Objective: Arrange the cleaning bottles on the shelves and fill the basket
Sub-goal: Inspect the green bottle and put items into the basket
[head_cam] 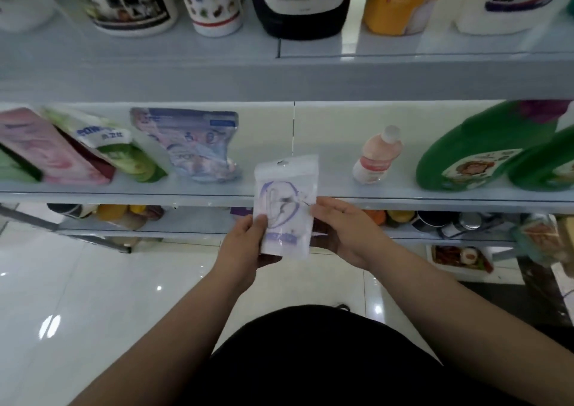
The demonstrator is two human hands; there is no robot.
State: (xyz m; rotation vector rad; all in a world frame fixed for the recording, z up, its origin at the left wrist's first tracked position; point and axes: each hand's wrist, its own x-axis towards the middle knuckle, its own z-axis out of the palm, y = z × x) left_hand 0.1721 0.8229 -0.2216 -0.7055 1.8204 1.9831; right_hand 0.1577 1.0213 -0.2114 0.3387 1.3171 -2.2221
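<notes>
I hold a small white refill pouch [285, 206] with a purple print upright in front of the middle shelf [217, 196]. My left hand [245, 244] grips its lower left edge, thumb on the front. My right hand [341, 228] holds its right side with fingers curled behind it. On the middle shelf, left of the pouch, stand a pale blue pouch [198, 144], a green and white pouch [111, 147] and a pink pouch [46, 147]. To the right are a small peach bottle [377, 157] and two green jugs [478, 154]. No basket is in view.
The top shelf [155, 64] carries several bottles, among them a black kitchen oil cleaner [302, 1] and a yellow bottle [400, 1]. A lower shelf [186, 228] holds mixed goods. White glossy floor tiles [93, 297] lie below; a food tray [459, 258] sits low at the right.
</notes>
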